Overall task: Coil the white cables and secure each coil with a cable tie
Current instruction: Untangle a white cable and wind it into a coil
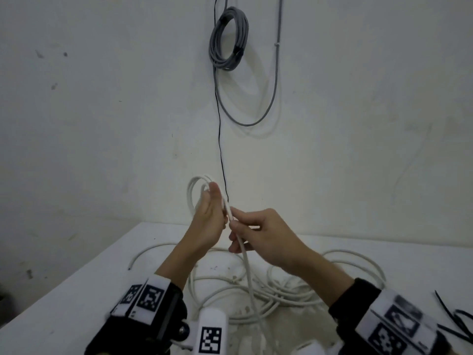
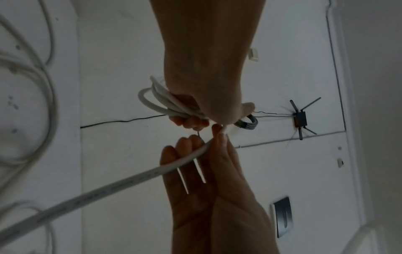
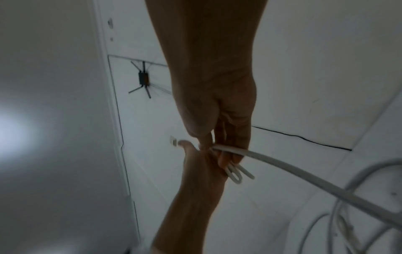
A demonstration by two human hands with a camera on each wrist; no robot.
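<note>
My left hand (image 1: 212, 201) is raised above the table and grips a small coil of white cable (image 1: 192, 194), whose loops stick out past the fingers. In the left wrist view the coil (image 2: 152, 101) bunches under that hand (image 2: 195, 110). Just to the right, my right hand (image 1: 234, 226) pinches the loose strand (image 1: 247, 262) between thumb and forefinger, close to the coil. From there the strand (image 3: 282, 165) drops to the pile on the table. The right wrist view shows my right hand (image 3: 208, 142) meeting the left hand (image 3: 200, 171), with coil loops (image 3: 237, 175) poking out.
More white cable (image 1: 286, 290) lies in loose loops on the white table (image 1: 76, 290). Black cable ties (image 1: 455, 319) sit at the table's right edge. On the wall behind hang a grey cable coil (image 1: 228, 38), a thin black wire (image 1: 220, 139) and a router (image 2: 300, 118).
</note>
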